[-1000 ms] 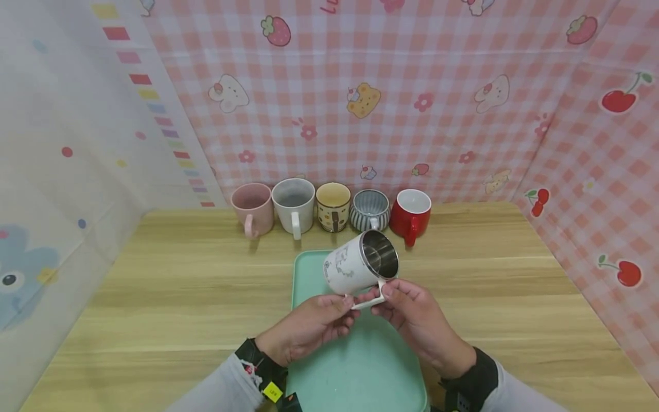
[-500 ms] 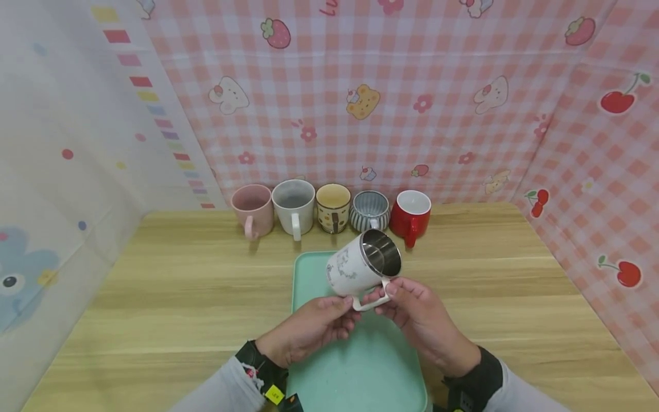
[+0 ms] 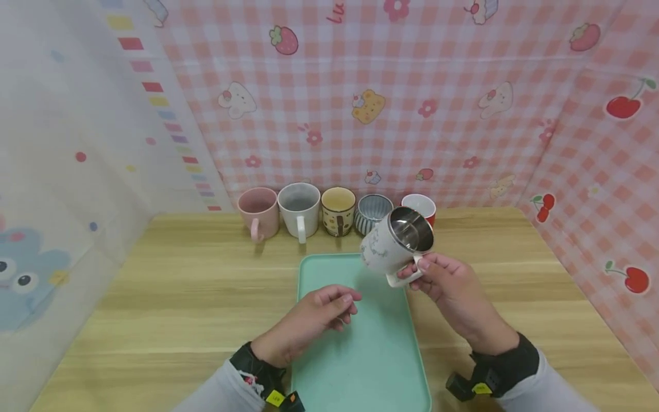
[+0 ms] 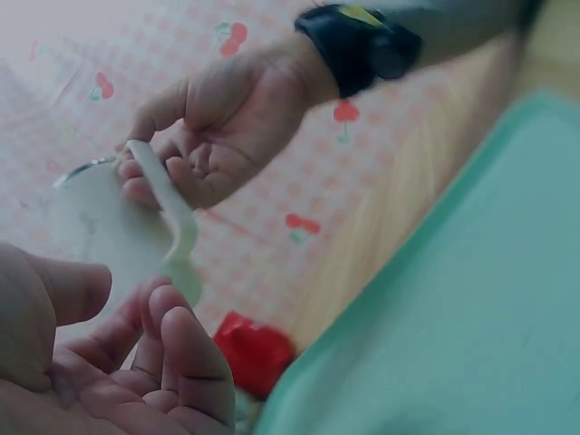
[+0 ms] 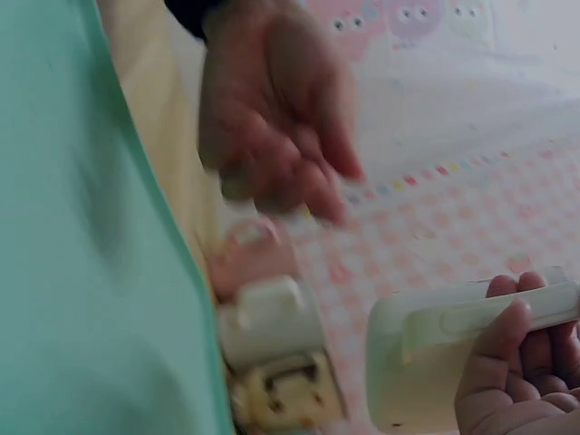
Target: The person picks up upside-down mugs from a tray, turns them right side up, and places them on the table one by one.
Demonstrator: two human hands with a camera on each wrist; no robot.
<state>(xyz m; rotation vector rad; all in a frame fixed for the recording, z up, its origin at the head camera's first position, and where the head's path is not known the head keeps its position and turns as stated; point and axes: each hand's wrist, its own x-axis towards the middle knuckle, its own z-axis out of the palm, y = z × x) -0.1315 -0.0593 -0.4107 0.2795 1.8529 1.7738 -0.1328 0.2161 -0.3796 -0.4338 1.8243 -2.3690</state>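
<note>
Wooden table (image 3: 154,286), red mug (image 3: 419,204) half hidden behind steel-lined mug (image 3: 393,247) gripped by right hand (image 3: 448,286); left hand (image 3: 314,317) loosely open, empty.

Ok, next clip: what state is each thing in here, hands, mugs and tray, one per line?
right hand: grips the white steel-lined mug by its handle
white steel-lined mug: held above the table, tilted, empty
left hand: holds nothing, fingers loosely curled, over the green tray
green tray: flat on the wooden table
five mugs: upright in a row by the back wall
</note>
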